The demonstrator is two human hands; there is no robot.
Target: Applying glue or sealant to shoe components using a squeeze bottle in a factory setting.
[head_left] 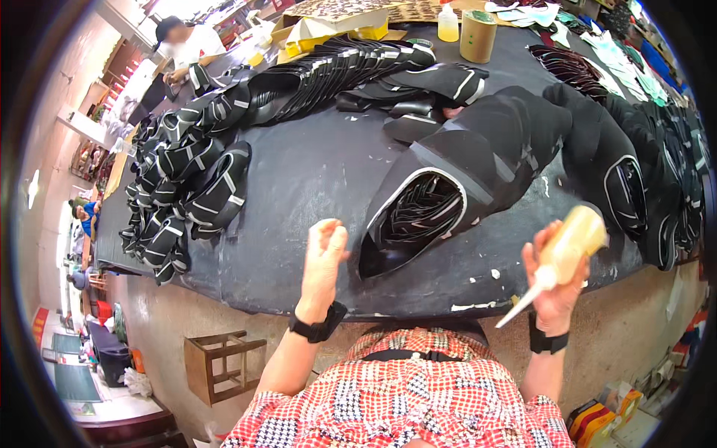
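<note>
My left hand (323, 257) hovers over the near part of the dark table, fingers loosely curled and the hand open, with nothing visible in it. My right hand (556, 287) is wrapped round a squeeze bottle (575, 239) of yellowish liquid, tilted so its long white nozzle points down and to the left. Between the hands lies a long stack of black shoe-upper pieces (485, 142), nested into each other. Its pale-edged opening faces me. Neither hand touches this stack.
Black pieces with white strips (213, 190) are heaped on the left, and a curved row of black pieces (321, 78) runs behind. More stacks (635, 172) lie at the right. A brown tub (478, 36) and a yellow bottle (447, 24) stand far back. A wooden stool (224, 366) is below the table.
</note>
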